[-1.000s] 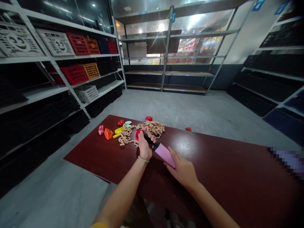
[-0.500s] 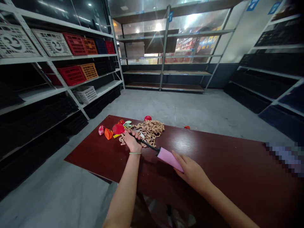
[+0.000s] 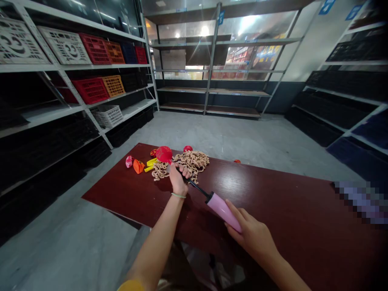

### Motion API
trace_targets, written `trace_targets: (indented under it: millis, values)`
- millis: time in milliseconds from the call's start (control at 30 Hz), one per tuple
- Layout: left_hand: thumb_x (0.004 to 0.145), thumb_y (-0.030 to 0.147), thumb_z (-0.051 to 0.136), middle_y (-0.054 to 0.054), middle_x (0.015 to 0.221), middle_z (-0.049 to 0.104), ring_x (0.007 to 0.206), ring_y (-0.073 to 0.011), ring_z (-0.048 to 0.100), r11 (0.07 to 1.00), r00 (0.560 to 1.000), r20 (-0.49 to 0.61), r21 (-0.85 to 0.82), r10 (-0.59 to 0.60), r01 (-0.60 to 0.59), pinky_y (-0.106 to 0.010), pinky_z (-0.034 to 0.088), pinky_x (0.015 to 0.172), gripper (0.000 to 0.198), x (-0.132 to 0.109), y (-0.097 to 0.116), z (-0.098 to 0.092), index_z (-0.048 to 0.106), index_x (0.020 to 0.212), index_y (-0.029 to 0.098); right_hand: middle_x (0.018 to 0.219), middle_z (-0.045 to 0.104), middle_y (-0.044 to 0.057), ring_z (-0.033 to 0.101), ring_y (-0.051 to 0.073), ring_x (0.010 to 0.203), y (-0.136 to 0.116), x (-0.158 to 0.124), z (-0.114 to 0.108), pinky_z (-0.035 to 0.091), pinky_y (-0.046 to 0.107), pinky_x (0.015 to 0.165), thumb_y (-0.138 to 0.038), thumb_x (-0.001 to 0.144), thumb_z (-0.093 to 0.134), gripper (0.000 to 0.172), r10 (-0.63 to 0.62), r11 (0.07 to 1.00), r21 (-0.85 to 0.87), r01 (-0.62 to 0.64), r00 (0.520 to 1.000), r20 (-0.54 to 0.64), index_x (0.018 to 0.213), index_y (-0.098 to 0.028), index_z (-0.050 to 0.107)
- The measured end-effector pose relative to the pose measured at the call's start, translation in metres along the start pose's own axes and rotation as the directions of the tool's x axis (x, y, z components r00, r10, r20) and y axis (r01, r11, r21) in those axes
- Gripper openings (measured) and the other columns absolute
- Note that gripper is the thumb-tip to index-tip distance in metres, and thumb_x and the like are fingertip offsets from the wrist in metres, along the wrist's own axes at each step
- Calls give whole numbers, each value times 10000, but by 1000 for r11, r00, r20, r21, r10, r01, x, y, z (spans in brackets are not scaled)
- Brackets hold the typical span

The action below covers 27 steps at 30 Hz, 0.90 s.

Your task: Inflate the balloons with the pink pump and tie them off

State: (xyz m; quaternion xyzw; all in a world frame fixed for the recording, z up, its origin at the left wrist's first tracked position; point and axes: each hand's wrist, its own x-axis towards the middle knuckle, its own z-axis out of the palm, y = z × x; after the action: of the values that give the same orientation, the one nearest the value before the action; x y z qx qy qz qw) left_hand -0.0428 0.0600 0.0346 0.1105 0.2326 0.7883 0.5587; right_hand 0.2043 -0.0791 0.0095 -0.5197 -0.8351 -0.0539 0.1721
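Observation:
A pink balloon pump (image 3: 224, 211) with a black rod lies slantwise between my hands, above the dark red table (image 3: 273, 206). My right hand (image 3: 253, 234) is closed around the lower part of its pink barrel. My left hand (image 3: 179, 180) grips the black end of the rod. From that end, beyond my left fingers, sticks out a red balloon (image 3: 164, 154), partly filled and rounded. My fingers hide where its neck meets the pump. Just behind my left hand is a heap of tan chain links (image 3: 195, 161).
Left of the chain lie an orange balloon (image 3: 138, 166), a pink patterned balloon (image 3: 129, 162) and yellow pieces (image 3: 150, 163). A red round item (image 3: 188, 148) sits at the table's back edge. Shelves with crates (image 3: 91, 91) stand left; a metal rack (image 3: 212, 93) is behind.
The red balloon has shifted right and up in view and looks somewhat bigger, now covering the pale green item. Both hands and the pump have moved slightly right.

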Motion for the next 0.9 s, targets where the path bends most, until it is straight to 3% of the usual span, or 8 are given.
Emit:
trace_targets:
  millis: [233,400,533,667,900]
  values:
    - [922,394,531,64,585,356,408,-67,345,989,986,110,86,-128,119,-186,263,380,230,-12,-18,1,434,815,215,934,664,32,679,197,682,-44,41,7,424,252,475,-358,911,520,726,85,996,9,-85,996,24,1549,-347,173]
    - [920,403,547,69,576,343,392,-62,327,988,986,78,70,-146,140,-177,241,366,254,-9,-16,-1,424,802,215,876,634,25,672,196,671,-58,50,4,415,253,497,-350,926,523,657,83,996,19,-85,992,92,1525,-357,256]
    - [928,374,529,71,564,332,376,-61,316,984,984,60,67,-167,163,-176,218,349,247,-5,-11,-2,410,782,215,904,630,32,683,204,742,-52,32,-2,448,254,545,-334,942,503,625,32,997,64,-40,992,123,1521,-355,270]
    - [934,356,514,75,563,318,367,-49,303,989,989,30,20,-145,144,-171,203,345,242,1,-4,-4,404,777,209,900,627,19,684,202,735,-36,-4,-13,470,260,549,-341,943,504,655,16,996,80,-27,991,135,1534,-365,225]
    - [961,304,452,74,557,327,366,-55,304,992,992,17,-7,-127,127,-180,209,341,223,1,3,-2,394,771,203,910,640,14,685,170,748,-13,-58,-37,519,254,623,-384,980,446,640,43,980,179,-86,972,229,1551,-360,158]
